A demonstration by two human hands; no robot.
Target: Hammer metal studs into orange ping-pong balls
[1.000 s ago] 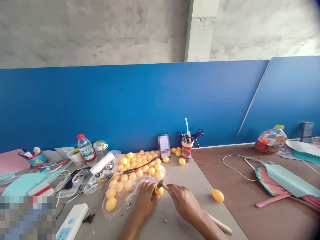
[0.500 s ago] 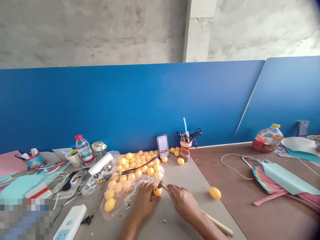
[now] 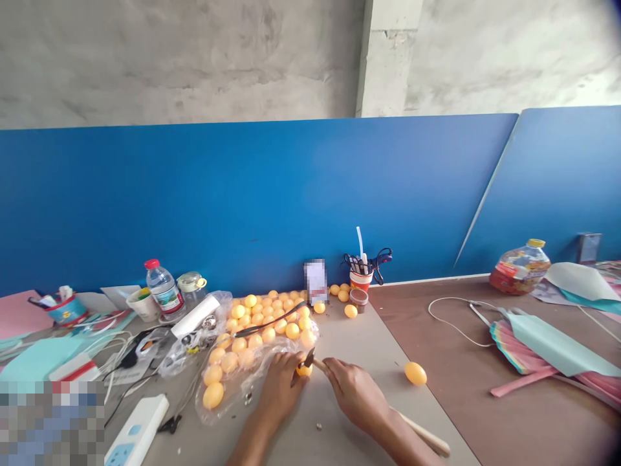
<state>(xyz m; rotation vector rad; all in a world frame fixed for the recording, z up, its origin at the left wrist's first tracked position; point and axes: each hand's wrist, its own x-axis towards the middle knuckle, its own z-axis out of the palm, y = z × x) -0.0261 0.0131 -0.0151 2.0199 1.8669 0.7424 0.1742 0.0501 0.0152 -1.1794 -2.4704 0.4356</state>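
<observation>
My left hand (image 3: 282,382) has its fingers closed around an orange ping-pong ball (image 3: 305,371) on the grey table. My right hand (image 3: 356,391) grips a small hammer by its wooden handle (image 3: 424,435); the handle's end sticks out behind the wrist. The dark hammer head (image 3: 309,356) is right at the ball's upper side; whether it touches cannot be made out. Beyond my left hand lies a clear plastic bag (image 3: 208,414) with many more orange balls (image 3: 268,335). One loose ball (image 3: 416,373) sits to the right of my right hand.
A black strap (image 3: 272,323) lies across the bag. Behind stand a phone (image 3: 316,281), a paper cup (image 3: 360,281) with cables, and a small jar (image 3: 359,299). At the left are a power strip (image 3: 138,430), a water bottle (image 3: 165,291) and wires. A blue partition (image 3: 242,207) closes the back.
The hammer head has risen slightly and tilted over the ball. Both hands stay in nearly the same place, and the view has shifted a little.
</observation>
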